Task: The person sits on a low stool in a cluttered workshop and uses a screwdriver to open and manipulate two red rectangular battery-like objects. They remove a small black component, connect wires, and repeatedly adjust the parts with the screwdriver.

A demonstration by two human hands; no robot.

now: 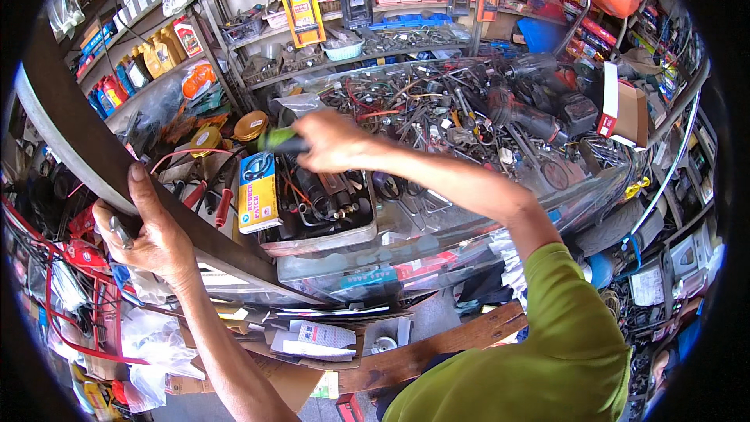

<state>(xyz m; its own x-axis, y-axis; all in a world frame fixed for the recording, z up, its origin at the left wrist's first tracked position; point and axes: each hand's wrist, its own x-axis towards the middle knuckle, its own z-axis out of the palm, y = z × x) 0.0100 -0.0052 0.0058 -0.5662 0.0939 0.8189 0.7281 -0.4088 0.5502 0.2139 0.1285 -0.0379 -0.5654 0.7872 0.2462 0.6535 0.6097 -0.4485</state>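
Observation:
My left hand point(156, 246) grips the dark metal post point(209, 248) that slants across the left side, its thumb lying up along the metal. A small silvery piece point(120, 233) shows at its fingers; I cannot tell whether it is a ring or a loose part. Stretched over the cluttered counter, my right hand point(332, 141) is closed around a green-and-black handled thing point(283, 141), blurred, its kind unclear. Below that hand sit a yellow-and-blue rubber patch box point(258, 194) and a tray point(320, 241) of dark tools. Round yellow tins point(251, 125) lie just left of it.
Loose tools and parts cover the glass counter point(430, 230), with a black power tool point(531, 113) at its right. An open carton point(623, 109) stands beyond. Shelves behind hold yellow bottles point(160, 55) and packaged locks point(298, 4). A wooden bench point(437, 348) is below.

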